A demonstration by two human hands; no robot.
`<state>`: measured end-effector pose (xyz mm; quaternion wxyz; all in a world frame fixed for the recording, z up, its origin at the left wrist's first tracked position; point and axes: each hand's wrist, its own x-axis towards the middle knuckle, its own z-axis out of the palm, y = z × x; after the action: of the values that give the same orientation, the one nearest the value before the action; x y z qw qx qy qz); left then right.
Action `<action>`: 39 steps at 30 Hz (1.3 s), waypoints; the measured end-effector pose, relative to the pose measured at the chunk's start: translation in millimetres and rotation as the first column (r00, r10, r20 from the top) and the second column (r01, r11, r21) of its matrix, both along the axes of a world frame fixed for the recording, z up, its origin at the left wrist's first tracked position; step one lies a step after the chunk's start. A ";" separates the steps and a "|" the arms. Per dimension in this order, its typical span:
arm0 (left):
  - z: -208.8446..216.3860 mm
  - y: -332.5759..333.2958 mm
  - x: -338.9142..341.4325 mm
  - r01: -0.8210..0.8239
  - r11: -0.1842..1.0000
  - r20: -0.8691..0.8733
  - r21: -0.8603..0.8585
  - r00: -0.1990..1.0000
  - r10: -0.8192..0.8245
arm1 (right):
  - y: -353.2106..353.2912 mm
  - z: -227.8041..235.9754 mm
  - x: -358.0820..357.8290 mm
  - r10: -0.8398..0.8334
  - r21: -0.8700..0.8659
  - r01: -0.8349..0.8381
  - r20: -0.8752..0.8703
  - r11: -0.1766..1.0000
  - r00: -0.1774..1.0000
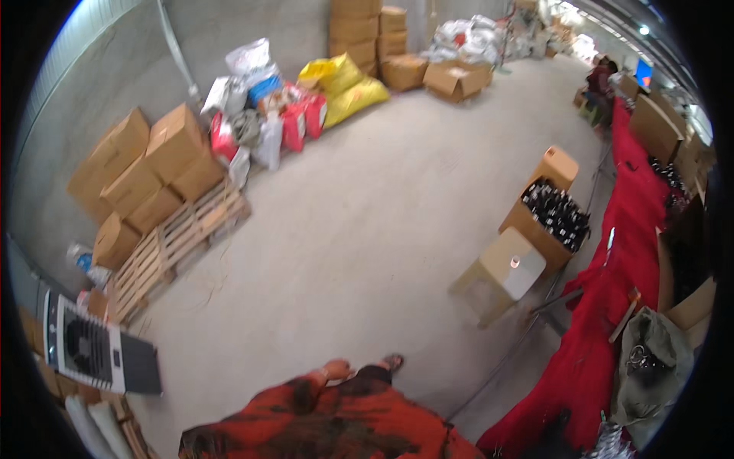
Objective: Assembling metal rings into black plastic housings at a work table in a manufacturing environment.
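Observation:
My left hand (336,370) hangs low in front of my body, at the end of an orange-red sleeve (294,394) with dark stains. Its fingers are blurred and small, so their pose is unclear; I make out nothing held in it. Just to its right, a sandalled foot (394,361) shows on the concrete floor (321,229). My right hand does not show. To my right runs a long table covered with red cloth (566,344). A grey-green sack (654,359) with metal pieces in its mouth stands on it.
A pale stool (512,264) and a carton of black parts (554,218) stand beside the table. Stacked cartons (145,168), a wooden pallet (164,256) and an air cooler (95,348) are at left. Bags (352,84) line the wall. A person (600,88) sits far right.

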<state>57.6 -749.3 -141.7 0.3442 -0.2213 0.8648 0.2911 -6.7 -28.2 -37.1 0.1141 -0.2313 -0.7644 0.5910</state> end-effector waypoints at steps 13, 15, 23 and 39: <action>8.1 -133.4 -71.6 -0.210 0.977 0.043 -0.022 0.977 0.211 | -226.9 140.6 -102.1 -0.018 0.006 0.017 0.227 1.000 0.974; 14.1 -136.9 -96.4 -0.225 0.974 -0.088 0.024 0.970 0.226 | -238.7 128.2 -120.2 0.080 0.058 -0.100 0.287 0.993 0.954; -8.6 -123.4 -43.6 -0.322 0.945 -0.155 0.055 0.932 0.326 | -350.9 150.6 -178.8 0.574 -0.103 -0.590 0.415 0.801 0.706; -104.6 -96.3 199.4 -0.271 0.959 0.044 -0.081 0.961 0.275 | -328.8 173.2 -143.0 0.707 -0.129 -0.758 0.487 0.639 0.513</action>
<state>257.0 -845.6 -246.3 0.3160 -0.3589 0.8264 0.2972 -149.7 -357.0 136.1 -0.3342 -0.0240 -0.8201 0.4639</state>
